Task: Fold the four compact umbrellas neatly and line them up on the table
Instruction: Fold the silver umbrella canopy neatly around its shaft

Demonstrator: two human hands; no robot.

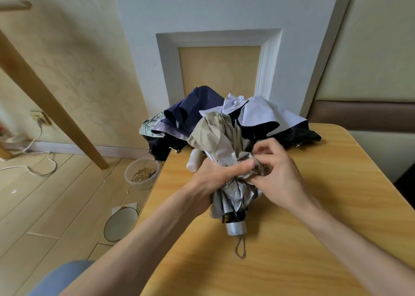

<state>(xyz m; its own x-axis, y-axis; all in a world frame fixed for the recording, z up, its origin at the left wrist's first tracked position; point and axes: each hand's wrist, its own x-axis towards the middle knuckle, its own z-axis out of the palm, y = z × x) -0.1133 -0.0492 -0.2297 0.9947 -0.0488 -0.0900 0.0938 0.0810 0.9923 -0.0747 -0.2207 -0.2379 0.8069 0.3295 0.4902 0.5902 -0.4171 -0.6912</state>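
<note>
Wooden table (292, 239) against white wall panel (202, 15). Left hand (215, 179) grips beige-silver umbrella (226, 152) mid-table; right hand (276, 172) pinches its fabric. Other umbrellas (224, 114) heaped at far edge. Plastic bowl (142, 173), round mirror (120, 224) on wood floor (45, 206).

One umbrella (215, 136) is over the table's (292, 239) middle — other umbrellas (195, 109) lie heaped behind it at the far edge — a bowl (142, 173) sits on the floor (45, 206), left
</note>
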